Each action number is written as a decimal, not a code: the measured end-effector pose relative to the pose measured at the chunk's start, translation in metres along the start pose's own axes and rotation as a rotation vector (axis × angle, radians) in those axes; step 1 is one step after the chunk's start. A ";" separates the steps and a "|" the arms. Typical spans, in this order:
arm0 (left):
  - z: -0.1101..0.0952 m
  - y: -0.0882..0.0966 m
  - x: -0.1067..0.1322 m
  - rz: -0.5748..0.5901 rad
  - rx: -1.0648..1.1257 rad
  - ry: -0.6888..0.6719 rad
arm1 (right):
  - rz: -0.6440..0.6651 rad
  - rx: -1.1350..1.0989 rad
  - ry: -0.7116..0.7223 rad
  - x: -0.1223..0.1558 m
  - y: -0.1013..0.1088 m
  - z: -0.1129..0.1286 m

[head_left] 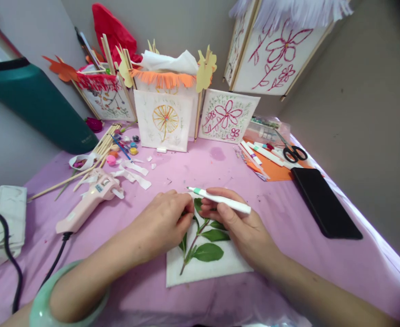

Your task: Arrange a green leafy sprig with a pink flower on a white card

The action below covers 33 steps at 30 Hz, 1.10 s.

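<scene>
A white marker (pixel 229 202) with a green band lies in the fingers of my right hand (pixel 244 222). Its bare dark tip points left, above the far edge of a white square panel (pixel 236 263). On that panel rests a leafy sprig (pixel 208 252) with green leaves and a brownish stem; both hands cover parts of its upper end. My left hand (pixel 166 220) is closed with curled fingers over the sprig's upper left side. What its fingertips grip, if anything, is hidden.
A pink glue gun (pixel 89 200) with a black cord lies left, near wooden sticks (pixel 101 150) and a teal bottle (pixel 39 100). Embroidered panels (pixel 164 120) stand behind. Right are scissors (pixel 293 153), more markers (pixel 270 154) and a black phone (pixel 326 202).
</scene>
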<state>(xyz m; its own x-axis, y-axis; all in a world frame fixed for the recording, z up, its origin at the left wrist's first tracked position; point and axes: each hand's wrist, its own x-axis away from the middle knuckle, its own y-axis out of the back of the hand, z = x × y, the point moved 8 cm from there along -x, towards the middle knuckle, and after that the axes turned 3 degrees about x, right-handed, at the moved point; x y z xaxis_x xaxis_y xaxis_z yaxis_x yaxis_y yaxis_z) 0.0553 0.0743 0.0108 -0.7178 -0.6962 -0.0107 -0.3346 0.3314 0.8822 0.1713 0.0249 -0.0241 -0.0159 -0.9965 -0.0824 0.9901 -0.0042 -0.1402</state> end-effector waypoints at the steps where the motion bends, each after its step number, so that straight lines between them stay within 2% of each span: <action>1: 0.000 0.000 0.001 0.007 0.014 0.011 | -0.002 -0.010 -0.001 0.000 0.000 0.000; 7: -0.002 -0.008 0.002 0.068 0.076 -0.047 | -0.020 -0.064 -0.015 -0.001 0.001 -0.002; 14: 0.008 -0.009 0.000 0.097 0.193 0.127 | -0.018 -0.088 -0.056 -0.001 0.000 -0.004; 18: 0.006 -0.010 0.002 0.118 0.255 0.152 | -0.015 -0.101 -0.057 -0.001 0.000 -0.004; 24: -0.006 -0.010 0.004 0.093 -0.003 0.061 | -0.018 -0.096 -0.073 -0.001 -0.001 -0.006; 29: -0.002 -0.013 0.003 0.142 -0.246 0.116 | -0.026 -0.086 -0.067 -0.001 -0.001 -0.005; 33: 0.001 -0.014 0.000 0.161 -0.309 0.129 | -0.029 -0.072 -0.075 0.000 -0.001 -0.006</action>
<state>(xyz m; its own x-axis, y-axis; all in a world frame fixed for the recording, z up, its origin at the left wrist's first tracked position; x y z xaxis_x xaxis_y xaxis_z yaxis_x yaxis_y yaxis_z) 0.0596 0.0700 -0.0019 -0.6567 -0.7319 0.1815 -0.0095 0.2488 0.9685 0.1696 0.0258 -0.0293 -0.0316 -0.9995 -0.0030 0.9767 -0.0303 -0.2123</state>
